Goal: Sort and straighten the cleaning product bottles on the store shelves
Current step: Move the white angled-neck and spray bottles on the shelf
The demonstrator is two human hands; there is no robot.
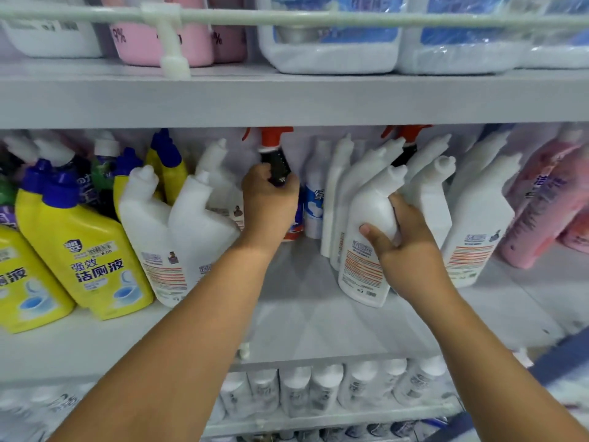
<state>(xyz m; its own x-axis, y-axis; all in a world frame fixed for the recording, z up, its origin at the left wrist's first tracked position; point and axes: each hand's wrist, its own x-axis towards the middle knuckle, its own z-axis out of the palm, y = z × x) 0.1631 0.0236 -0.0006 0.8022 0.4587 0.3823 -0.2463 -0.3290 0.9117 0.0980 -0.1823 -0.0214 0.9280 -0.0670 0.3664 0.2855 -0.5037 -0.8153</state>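
Note:
My left hand (269, 204) is shut around the black neck of a spray bottle (276, 156) with a red trigger head, at the middle of the shelf. My right hand (403, 250) grips a white angled-neck toilet cleaner bottle (366, 237) from its right side; the bottle leans to the right. More white angled-neck bottles (478, 224) stand behind and to its right. Two white bottles (191, 231) lean at the left of my left hand. Yellow bottles with blue caps (86, 250) stand at the far left.
The middle shelf board (306, 323) is bare between my forearms. Pink bottles (541, 205) lean at the far right. The upper shelf holds pink bottles (165, 43) and large white jugs (331, 49) behind a rail. Small white bottles (318, 390) fill the lower shelf.

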